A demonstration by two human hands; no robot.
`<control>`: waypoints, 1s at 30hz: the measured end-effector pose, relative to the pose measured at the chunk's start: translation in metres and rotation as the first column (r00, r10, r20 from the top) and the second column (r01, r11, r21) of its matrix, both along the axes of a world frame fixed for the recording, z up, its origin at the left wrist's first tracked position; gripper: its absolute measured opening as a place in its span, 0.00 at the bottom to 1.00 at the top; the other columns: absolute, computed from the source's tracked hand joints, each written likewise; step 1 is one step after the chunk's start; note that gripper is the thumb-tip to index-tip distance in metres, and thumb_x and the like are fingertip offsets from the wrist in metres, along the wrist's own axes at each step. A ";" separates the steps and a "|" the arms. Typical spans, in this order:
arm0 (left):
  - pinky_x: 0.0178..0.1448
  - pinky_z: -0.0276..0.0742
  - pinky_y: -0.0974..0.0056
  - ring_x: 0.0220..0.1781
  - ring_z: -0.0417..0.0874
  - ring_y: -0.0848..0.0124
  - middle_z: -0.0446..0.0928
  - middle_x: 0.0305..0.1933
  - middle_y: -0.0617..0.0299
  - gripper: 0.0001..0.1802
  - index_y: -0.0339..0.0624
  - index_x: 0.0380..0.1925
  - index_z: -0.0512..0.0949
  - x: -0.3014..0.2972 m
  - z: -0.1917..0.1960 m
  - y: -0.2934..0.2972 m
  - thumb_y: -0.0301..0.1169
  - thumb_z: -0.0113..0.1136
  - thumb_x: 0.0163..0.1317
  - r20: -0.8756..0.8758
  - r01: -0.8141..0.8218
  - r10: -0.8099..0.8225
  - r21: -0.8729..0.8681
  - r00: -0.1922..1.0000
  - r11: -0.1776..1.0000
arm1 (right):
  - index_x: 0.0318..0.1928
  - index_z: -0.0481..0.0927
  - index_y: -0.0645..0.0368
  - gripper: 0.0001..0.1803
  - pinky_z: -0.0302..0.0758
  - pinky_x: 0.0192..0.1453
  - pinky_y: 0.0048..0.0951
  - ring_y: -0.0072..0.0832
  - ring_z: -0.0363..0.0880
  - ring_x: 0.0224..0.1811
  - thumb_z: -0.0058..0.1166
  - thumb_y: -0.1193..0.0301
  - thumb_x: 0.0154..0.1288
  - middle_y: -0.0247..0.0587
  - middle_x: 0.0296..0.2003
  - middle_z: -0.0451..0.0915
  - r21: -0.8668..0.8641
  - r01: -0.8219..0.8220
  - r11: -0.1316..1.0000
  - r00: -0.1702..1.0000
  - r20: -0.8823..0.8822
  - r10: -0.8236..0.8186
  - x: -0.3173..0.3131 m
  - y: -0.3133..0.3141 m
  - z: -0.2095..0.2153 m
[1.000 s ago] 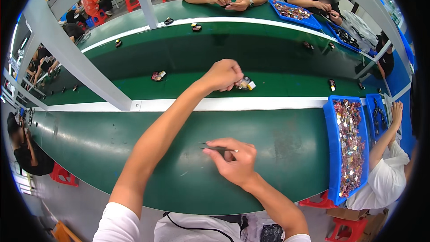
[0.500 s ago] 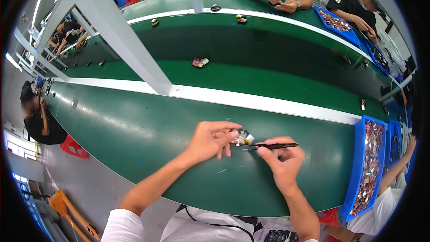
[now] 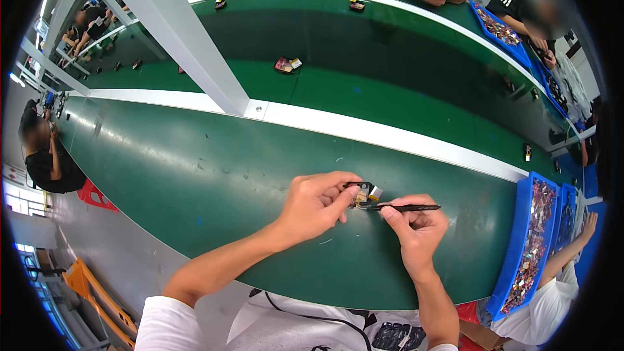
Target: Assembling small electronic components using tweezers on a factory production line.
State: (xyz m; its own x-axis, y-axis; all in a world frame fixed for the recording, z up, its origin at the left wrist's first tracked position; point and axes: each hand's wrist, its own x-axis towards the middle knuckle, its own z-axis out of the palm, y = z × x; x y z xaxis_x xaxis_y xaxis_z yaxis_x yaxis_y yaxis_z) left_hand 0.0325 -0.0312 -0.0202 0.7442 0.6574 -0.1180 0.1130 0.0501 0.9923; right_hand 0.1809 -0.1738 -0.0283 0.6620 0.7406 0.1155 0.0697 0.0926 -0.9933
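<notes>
My left hand [image 3: 317, 201] is closed on a small black-framed electronic part [image 3: 369, 188], with thumb and fingers pinching its left side. A yellow piece and a whitish tab show on the part's right side. My right hand [image 3: 419, 229] holds dark tweezers [image 3: 419, 208] like a pen, lying almost level. Their tips point left and meet the part's lower edge by my left thumb. Whether they grip anything there is too small to tell. Both hands are just above the green worktable [image 3: 227, 175].
A blue tray [image 3: 525, 240] of many small colourful pieces stands at the right. Beyond the white rail [image 3: 338, 132], a green conveyor belt [image 3: 390, 101] carries several small parts, one a red-and-black part [image 3: 286, 65]. A grey post [image 3: 175, 32] rises left of centre. Other people sit around the line.
The view has shifted, so the far side sits higher. The part is tilted differently in my left hand, showing more of its black frame. The tweezers stay in my right hand, at the part.
</notes>
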 end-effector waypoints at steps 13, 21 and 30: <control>0.22 0.78 0.72 0.26 0.85 0.76 0.85 0.35 0.57 0.11 0.32 0.50 0.83 0.003 -0.005 -0.009 0.25 0.63 0.70 0.049 -0.026 0.024 0.039 0.999 0.999 | 0.36 0.85 0.66 0.07 0.50 0.20 0.16 0.05 0.59 0.15 0.72 0.82 0.59 0.23 0.19 0.75 -0.059 0.031 0.998 0.988 0.150 -0.022 0.000 0.000 -0.004; 0.24 0.81 0.71 0.29 0.88 0.71 0.86 0.38 0.52 0.13 0.26 0.54 0.80 0.002 -0.005 -0.010 0.20 0.59 0.71 0.088 0.012 -0.016 0.043 0.996 0.999 | 0.39 0.84 0.66 0.06 0.52 0.23 0.14 0.05 0.61 0.19 0.68 0.83 0.62 0.25 0.22 0.79 -0.092 -0.027 0.995 0.973 -0.231 0.005 0.002 0.002 0.010; 0.24 0.81 0.71 0.29 0.86 0.73 0.85 0.39 0.53 0.14 0.29 0.54 0.81 0.000 -0.009 -0.010 0.24 0.61 0.71 0.104 0.015 -0.015 0.005 0.994 1.000 | 0.38 0.84 0.67 0.06 0.52 0.23 0.14 0.05 0.61 0.19 0.68 0.83 0.62 0.23 0.21 0.76 -0.058 -0.043 0.997 0.979 -0.203 0.030 0.002 0.003 0.003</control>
State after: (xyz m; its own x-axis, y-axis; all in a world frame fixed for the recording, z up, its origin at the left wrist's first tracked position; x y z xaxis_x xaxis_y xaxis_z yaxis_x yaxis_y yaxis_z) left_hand 0.0330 -0.0416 -0.0295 0.7621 0.6464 -0.0367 0.0103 0.0447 0.9989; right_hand 0.1829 -0.1706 -0.0257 0.6394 0.7661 -0.0643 -0.1352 0.0297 -0.9904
